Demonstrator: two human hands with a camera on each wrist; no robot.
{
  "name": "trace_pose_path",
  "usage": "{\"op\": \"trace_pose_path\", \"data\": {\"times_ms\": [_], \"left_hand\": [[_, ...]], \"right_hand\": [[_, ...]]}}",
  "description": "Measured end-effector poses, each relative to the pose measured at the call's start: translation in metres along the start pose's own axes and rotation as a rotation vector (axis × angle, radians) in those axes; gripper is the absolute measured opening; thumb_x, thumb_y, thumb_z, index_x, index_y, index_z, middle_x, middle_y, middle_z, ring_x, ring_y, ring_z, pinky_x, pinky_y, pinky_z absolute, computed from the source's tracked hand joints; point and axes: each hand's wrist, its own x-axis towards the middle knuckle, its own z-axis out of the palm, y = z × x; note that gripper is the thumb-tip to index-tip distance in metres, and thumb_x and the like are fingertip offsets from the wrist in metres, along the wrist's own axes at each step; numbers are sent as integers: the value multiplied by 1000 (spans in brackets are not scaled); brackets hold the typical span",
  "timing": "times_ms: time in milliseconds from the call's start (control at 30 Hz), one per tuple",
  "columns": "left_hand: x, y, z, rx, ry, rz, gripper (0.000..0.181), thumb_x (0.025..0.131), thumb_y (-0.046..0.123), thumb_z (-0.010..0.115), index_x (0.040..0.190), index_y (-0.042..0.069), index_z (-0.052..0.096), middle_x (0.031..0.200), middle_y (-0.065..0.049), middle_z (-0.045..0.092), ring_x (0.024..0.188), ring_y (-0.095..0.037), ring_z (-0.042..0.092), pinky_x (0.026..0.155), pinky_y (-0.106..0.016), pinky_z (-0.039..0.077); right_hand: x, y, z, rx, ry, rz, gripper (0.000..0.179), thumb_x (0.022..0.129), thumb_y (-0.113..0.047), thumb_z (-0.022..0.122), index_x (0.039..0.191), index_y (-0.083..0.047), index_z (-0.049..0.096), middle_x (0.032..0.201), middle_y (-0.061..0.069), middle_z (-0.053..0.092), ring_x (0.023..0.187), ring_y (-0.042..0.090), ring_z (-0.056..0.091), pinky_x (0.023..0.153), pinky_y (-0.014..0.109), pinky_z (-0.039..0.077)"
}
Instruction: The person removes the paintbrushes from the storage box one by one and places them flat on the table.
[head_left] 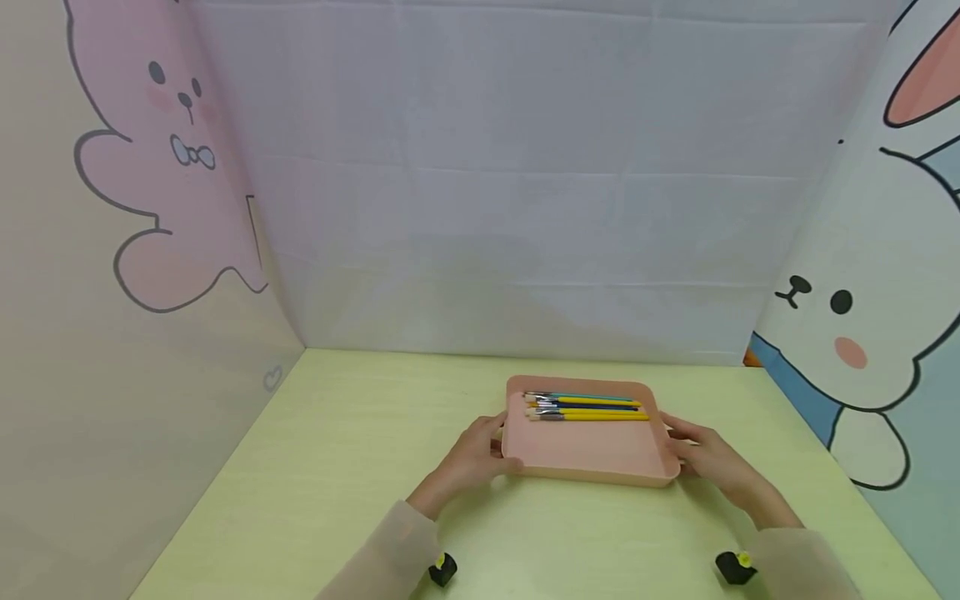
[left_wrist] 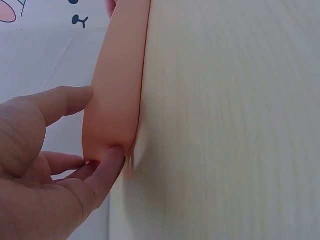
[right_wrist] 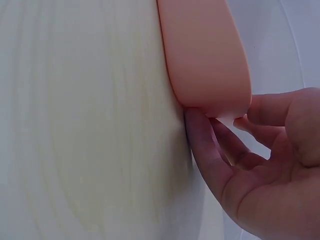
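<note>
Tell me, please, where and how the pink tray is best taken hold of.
Probably by the raised walls at both short ends of the pink tray, coming from left and right together: it looks level, and the paintbrushes rest inside nearer its far wall, so balanced support should keep them from sliding.

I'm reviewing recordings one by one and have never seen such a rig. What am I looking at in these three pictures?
No machine here: the two grips are a person's left hand and right hand, both bare. The wide picture comes from a camera on the person's head, looking forward and down; the two close ones come from a camera on each wrist. Both hands hold a shallow pink tray by its opposite ends, over a pale yellow table. Whether it is slightly lifted, I cannot tell. In the tray, toward its far side, slim brushes lie side by side, with yellow, teal and dark blue handles and bristles to the left.
</note>
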Motion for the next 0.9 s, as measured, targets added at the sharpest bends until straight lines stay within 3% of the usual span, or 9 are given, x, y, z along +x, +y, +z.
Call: {"op": "trace_pose_path", "data": {"times_ms": [200,467,900], "left_hand": [[-9,-7,-15,-7,6,0,89,90,20,87,164,7,39,147,-16,51,116,-27,64,96,-45,57],[-19,-18,-36,0,25,-44,89,90,21,86,164,9,39,154,-15,48,122,-29,64,99,-47,56],[-41,-32,-56,-13,51,-73,93,88,20,89,165,12,38,153,-17,47,119,-29,64,96,-47,56]], "right_hand": [[5,-10,17,13,5,-18,63,114,-18,51,167,1,23,157,37,40,126,36,61,88,35,60],[12,-20,40,16,-10,-52,62,113,-15,53,166,3,26,149,35,46,120,34,64,86,35,60],[15,-37,70,-5,-7,-70,61,110,-9,57,164,3,31,140,31,53,113,33,67,81,35,60]]}}
